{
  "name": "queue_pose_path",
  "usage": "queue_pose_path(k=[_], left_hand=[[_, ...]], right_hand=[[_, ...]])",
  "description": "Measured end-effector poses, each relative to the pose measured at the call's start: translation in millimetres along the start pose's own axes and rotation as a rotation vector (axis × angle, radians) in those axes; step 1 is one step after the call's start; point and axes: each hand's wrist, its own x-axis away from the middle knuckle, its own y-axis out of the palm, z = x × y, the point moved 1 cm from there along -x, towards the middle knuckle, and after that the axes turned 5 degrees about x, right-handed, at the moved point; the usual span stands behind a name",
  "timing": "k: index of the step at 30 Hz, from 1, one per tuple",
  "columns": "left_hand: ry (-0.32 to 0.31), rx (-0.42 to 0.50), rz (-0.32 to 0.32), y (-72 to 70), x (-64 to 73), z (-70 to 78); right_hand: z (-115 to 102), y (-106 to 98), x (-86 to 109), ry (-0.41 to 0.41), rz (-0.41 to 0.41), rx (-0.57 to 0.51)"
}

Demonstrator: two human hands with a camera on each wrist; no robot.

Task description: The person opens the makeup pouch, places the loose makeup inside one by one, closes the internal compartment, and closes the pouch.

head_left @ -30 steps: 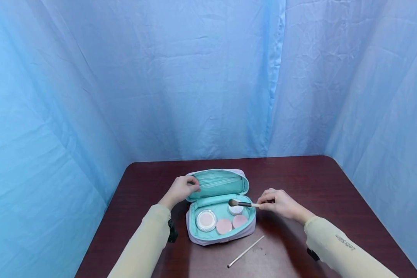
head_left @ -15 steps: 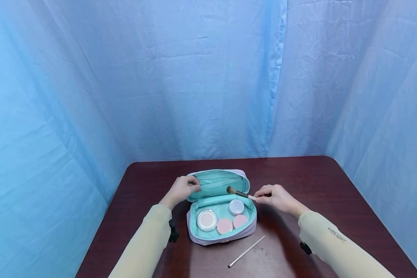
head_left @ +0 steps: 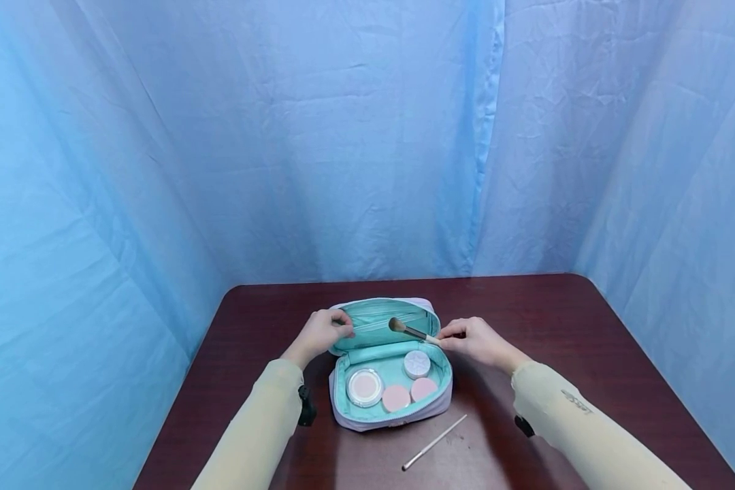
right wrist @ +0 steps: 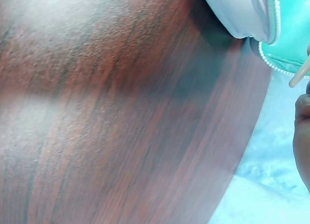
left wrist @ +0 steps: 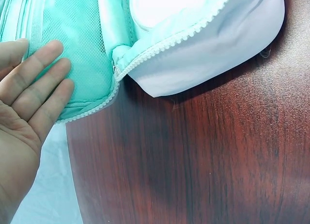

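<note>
A makeup bag (head_left: pixel 367 425), lilac outside and mint inside, lies unzipped with its lid tilted back. My left hand (head_left: pixel 321 333) is at the left of the lid, thumb and forefinger pinching the edge of the lid's mesh pocket (left wrist: pixel 72 35); the other fingers (left wrist: pixel 41 91) lie nearly straight against the mesh. My right hand (head_left: pixel 478 340) pinches a makeup brush (head_left: pixel 415 332) by its pale handle, its fluffy head over the lid's inside. In the right wrist view only the handle end (right wrist: pixel 299 75) shows. The bag's base holds a round compact (head_left: pixel 364 387), two pink round containers (head_left: pixel 395 399) and a white jar (head_left: pixel 417 365).
A thin brush (head_left: pixel 433 443) lies on the dark red wooden table (head_left: pixel 269 313) in front of the bag. Blue curtains (head_left: pixel 367 136) hang behind the table and at both sides.
My right hand has moved left and away from me, carrying the brush from above the white jar to over the lid. The left hand stays at the lid.
</note>
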Motion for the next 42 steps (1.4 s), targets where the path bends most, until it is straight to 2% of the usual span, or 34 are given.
queue_pose_path(k=[29, 42], left_hand=[[0.012, -0.033, -0.002, -0.5, 2.4, 4.0], [0.015, -0.045, 0.002, -0.8, 2.4, 1.7]], right_hand=[[-21, 8, -23.1, 0.111, -0.045, -0.097], [-30, 8, -32.7, 0.096, -0.058, -0.098]])
